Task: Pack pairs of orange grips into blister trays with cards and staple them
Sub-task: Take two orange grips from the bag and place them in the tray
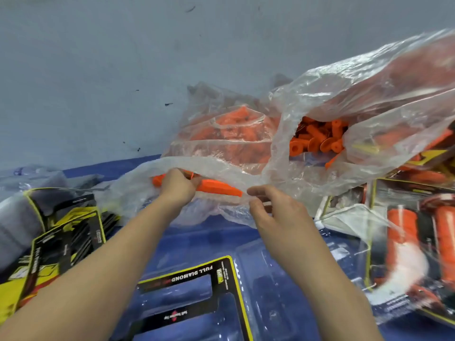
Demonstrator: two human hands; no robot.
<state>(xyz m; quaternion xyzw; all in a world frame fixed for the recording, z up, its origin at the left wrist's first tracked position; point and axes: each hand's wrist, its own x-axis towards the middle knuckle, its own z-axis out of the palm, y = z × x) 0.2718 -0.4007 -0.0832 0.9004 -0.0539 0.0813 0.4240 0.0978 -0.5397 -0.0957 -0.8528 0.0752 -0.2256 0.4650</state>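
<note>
Clutching an orange grip point(216, 188) in left hand point(177, 186) mid-frame for the tray point(270, 279) below; right hand point(273, 208) half-curled at the bag point(209, 163), hold unclear.

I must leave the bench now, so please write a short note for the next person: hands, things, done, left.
Left hand grips an orange grip.
Right hand is loose beside the bag, holding nothing.
More grips lie in the open bag.
Card and clear tray lie in front, no grips in them.
Done: filled packs at right.
Left: fill this tray, staple.
</note>
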